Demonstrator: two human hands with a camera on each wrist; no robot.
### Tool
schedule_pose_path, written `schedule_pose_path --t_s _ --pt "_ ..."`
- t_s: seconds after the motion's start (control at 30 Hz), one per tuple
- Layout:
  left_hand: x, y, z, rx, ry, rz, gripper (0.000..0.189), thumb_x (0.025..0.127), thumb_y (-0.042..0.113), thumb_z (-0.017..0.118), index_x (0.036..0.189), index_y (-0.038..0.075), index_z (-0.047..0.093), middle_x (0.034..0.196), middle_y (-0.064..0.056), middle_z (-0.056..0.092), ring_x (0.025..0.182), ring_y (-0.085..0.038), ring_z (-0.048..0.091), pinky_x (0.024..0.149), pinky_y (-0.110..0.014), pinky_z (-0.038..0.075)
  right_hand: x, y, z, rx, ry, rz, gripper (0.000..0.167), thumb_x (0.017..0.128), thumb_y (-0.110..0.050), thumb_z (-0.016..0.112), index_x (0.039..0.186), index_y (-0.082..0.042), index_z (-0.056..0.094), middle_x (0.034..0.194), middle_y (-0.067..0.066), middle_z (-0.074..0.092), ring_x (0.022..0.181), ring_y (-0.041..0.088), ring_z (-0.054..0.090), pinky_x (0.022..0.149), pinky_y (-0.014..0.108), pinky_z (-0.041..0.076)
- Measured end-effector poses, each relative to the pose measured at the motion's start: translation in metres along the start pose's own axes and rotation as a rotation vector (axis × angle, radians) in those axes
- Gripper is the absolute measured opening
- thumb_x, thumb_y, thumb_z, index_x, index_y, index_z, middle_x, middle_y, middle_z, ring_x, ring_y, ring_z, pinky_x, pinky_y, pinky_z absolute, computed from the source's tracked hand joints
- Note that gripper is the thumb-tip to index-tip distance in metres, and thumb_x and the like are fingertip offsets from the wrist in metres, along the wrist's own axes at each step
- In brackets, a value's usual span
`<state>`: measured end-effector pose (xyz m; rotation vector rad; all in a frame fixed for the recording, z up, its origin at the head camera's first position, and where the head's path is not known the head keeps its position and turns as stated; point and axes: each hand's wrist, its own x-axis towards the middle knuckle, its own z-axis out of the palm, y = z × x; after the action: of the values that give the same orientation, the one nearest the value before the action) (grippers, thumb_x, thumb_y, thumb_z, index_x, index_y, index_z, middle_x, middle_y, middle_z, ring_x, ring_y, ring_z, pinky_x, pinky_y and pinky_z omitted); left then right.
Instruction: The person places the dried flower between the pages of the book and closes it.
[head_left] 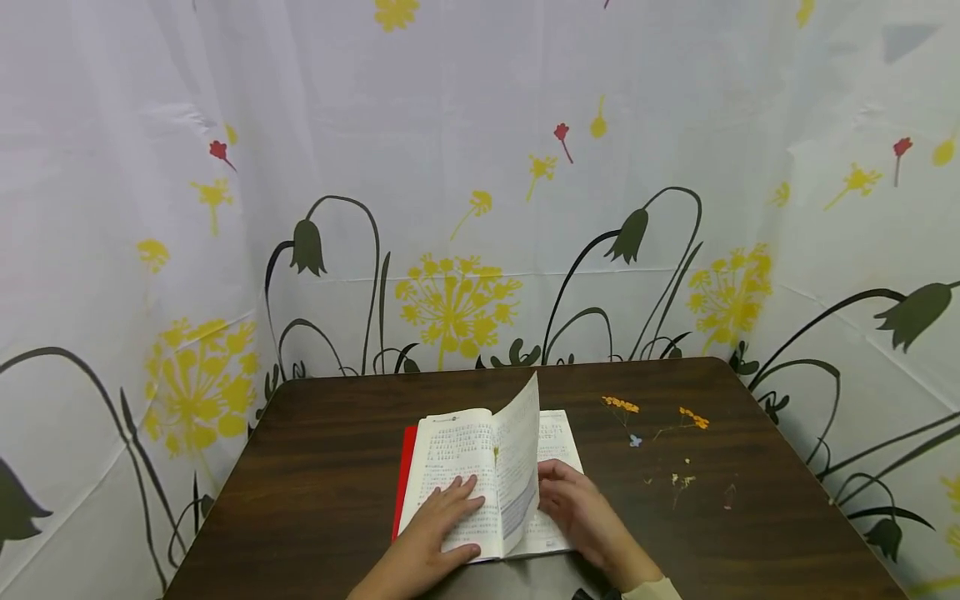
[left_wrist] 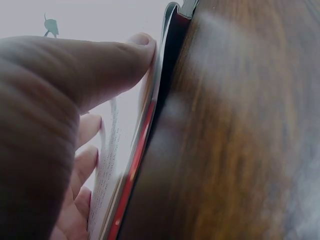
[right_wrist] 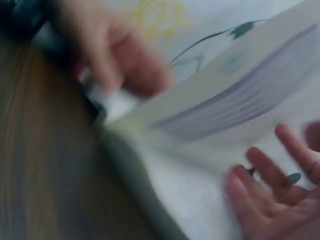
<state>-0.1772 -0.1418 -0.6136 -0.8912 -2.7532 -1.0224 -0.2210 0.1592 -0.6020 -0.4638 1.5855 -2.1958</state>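
Note:
An open book (head_left: pixel 453 450) with a red cover lies on the dark table, one page (head_left: pixel 517 467) standing up from its middle. My left hand (head_left: pixel 442 529) rests on the left page, fingers spread, and its thumb (left_wrist: pixel 132 55) lies near the book's lower edge in the left wrist view. Over the right page is my right hand (head_left: pixel 581 512), loosely bent fingers beside the raised page. In the right wrist view its fingers (right_wrist: pixel 265 195) are apart with nothing pinched between them. A small yellow-green bit (head_left: pixel 496 454) shows at the book's fold.
Right of the book, two orange flower sprigs (head_left: pixel 621 405) (head_left: pixel 693 418), a small blue flower (head_left: pixel 635 440) and several pale thin sprigs (head_left: pixel 682 481) lie on the wooden table (head_left: pixel 315 475). A white curtain (head_left: pixel 450 167) with printed flowers hangs behind the table.

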Motion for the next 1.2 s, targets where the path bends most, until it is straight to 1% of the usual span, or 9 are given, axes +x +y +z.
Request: schedule_pose_path --t_s 0.13,0.23,0.4,0.5,0.67,0.8,0.9,1.0,1.2 --pt "0.000 0.000 -0.001 0.002 0.012 0.012 0.060 0.097 0.033 0.082 0.152 0.016 0.064 0.172 -0.008 0.048 0.160 -0.041 0.042 0.124 -0.071 0.032 0.001 0.011 0.006 -0.549 0.032 -0.105 0.050 0.106 -0.014 0.066 0.155 -0.016 0.056 0.155 0.003 0.062 0.145 0.013 0.054 0.117 0.020 0.042" --pt "-0.002 0.000 0.000 0.001 0.027 0.015 0.058 0.097 0.032 0.082 0.151 0.017 0.065 0.171 -0.010 0.049 0.159 -0.041 0.044 0.123 -0.072 0.034 -0.001 0.017 0.008 -0.768 -0.058 -0.178 0.062 0.108 -0.020 0.068 0.165 -0.018 0.045 0.168 0.005 0.050 0.157 0.022 0.045 0.126 0.025 0.037" --pt "-0.005 -0.002 0.003 0.019 0.082 0.021 0.053 0.098 0.029 0.081 0.148 0.019 0.067 0.169 -0.012 0.051 0.157 -0.041 0.047 0.126 -0.061 0.039 -0.007 0.018 0.012 -1.102 -0.130 -0.297 0.060 0.103 -0.024 0.075 0.159 -0.019 0.053 0.162 0.005 0.056 0.151 0.032 0.053 0.128 0.047 0.044" --pt "-0.004 -0.001 0.003 -0.043 0.077 -0.020 0.056 0.100 0.029 0.080 0.152 0.021 0.062 0.171 -0.007 0.049 0.157 -0.037 0.048 0.128 -0.054 0.041 -0.009 0.018 0.013 -1.223 -0.150 -0.337 0.062 0.099 -0.024 0.080 0.156 -0.023 0.057 0.159 0.004 0.058 0.151 0.036 0.054 0.124 0.057 0.046" --pt "-0.003 0.005 0.000 -0.162 0.048 -0.216 0.049 0.102 0.037 0.077 0.147 0.022 0.064 0.152 0.001 0.066 0.138 -0.019 0.062 0.113 -0.042 0.056 -0.007 0.020 0.013 -1.283 -0.180 -0.395 0.059 0.096 -0.023 0.081 0.151 -0.032 0.063 0.159 0.008 0.059 0.151 0.041 0.053 0.120 0.063 0.046" --pt "-0.003 0.007 -0.002 -0.187 0.145 -0.315 0.045 0.099 0.028 0.080 0.141 0.020 0.066 0.140 0.004 0.071 0.124 -0.013 0.065 0.104 -0.032 0.057 -0.005 0.021 0.012 -1.356 -0.205 -0.439 0.058 0.095 -0.025 0.081 0.148 -0.042 0.066 0.159 0.011 0.059 0.149 0.043 0.053 0.117 0.066 0.046" --pt "0.001 0.004 -0.003 -0.199 0.301 -0.199 0.059 0.093 0.005 0.080 0.148 0.018 0.062 0.146 0.003 0.068 0.131 -0.014 0.064 0.114 -0.025 0.052 -0.005 0.019 0.012 -1.377 -0.222 -0.470 0.058 0.095 -0.026 0.082 0.148 -0.043 0.067 0.159 0.014 0.059 0.149 0.045 0.054 0.116 0.068 0.046" --pt "0.004 0.003 -0.007 -0.099 0.466 -0.003 0.071 0.089 -0.007 0.076 0.154 0.016 0.060 0.154 -0.001 0.064 0.138 -0.015 0.064 0.120 -0.015 0.043 -0.006 0.017 0.013 -1.358 -0.245 -0.437 0.055 0.097 -0.027 0.080 0.148 -0.044 0.067 0.162 0.015 0.057 0.150 0.047 0.052 0.117 0.072 0.043" --pt "0.009 0.011 -0.015 -0.025 0.743 0.383 0.047 0.099 0.008 0.073 0.143 -0.005 0.065 0.143 -0.018 0.072 0.131 -0.020 0.068 0.122 -0.015 0.041 -0.010 0.011 0.016 -1.244 -0.276 -0.308 0.042 0.102 -0.031 0.075 0.138 -0.053 0.072 0.169 0.011 0.052 0.159 0.052 0.040 0.122 0.080 0.030"
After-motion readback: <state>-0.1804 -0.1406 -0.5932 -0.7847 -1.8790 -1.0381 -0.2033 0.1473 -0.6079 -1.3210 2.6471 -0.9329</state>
